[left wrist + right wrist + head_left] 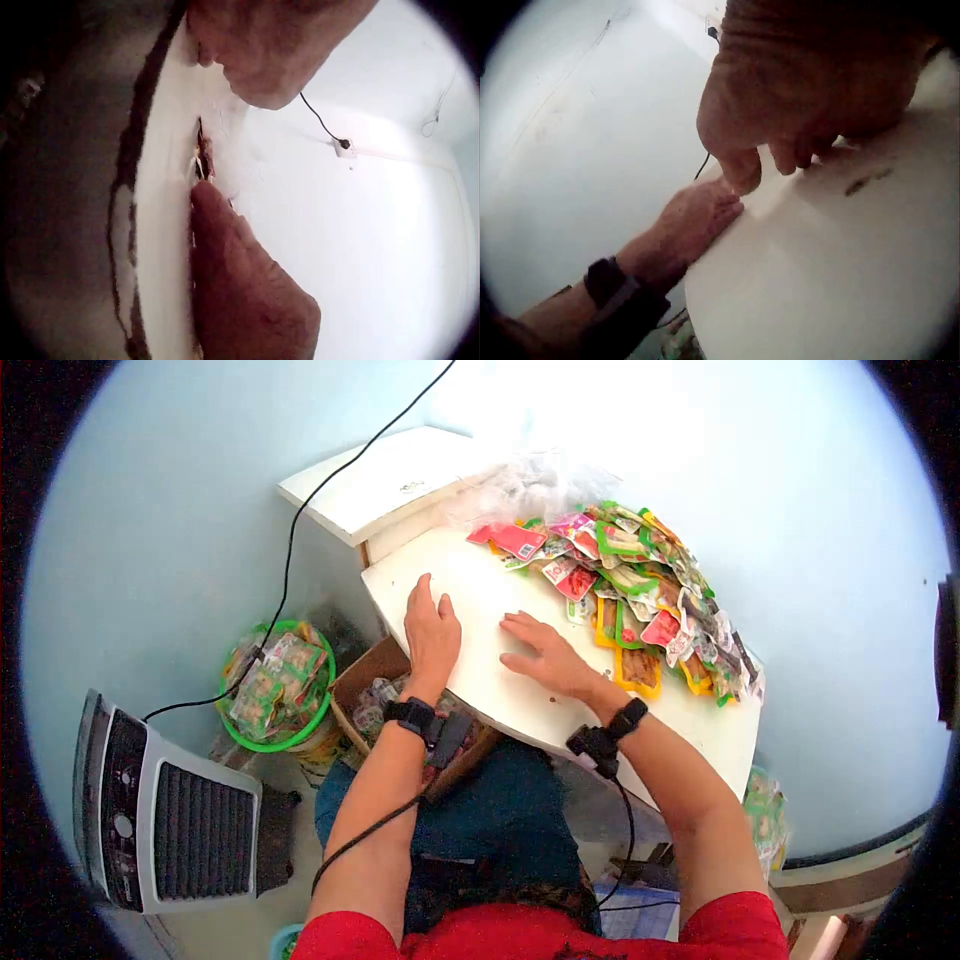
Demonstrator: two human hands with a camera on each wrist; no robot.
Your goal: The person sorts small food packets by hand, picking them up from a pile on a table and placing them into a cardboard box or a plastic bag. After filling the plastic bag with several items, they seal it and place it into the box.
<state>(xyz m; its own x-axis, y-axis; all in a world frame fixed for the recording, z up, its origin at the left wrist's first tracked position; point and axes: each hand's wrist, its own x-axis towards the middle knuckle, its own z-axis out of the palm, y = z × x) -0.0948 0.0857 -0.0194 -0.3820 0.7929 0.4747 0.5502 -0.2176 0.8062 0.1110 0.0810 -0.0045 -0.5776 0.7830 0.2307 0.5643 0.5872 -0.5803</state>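
Near the left edge of the white table (480, 610), my left hand (432, 638) is stretched forward, its fingers fairly straight and the thumb apart. My right hand (550, 658) reaches in from the right, low over the tabletop with fingers extended to the left. Neither holds anything. In the right wrist view, the right hand (810, 82) has its fingertips right at the white surface, with the left hand (686, 225) beyond it. A heap of colourful sealed food packets (625, 575) lies to the right of both hands, the right hand being closer to it.
Clear plastic bags (535, 485) lie behind the heap. Below the table's left side stand a cardboard box (365, 670) of small packets and a green-rimmed basket (330, 685) full of packets. A grey-black appliance (190, 820) stands at left. Black cables trail from both wrists.
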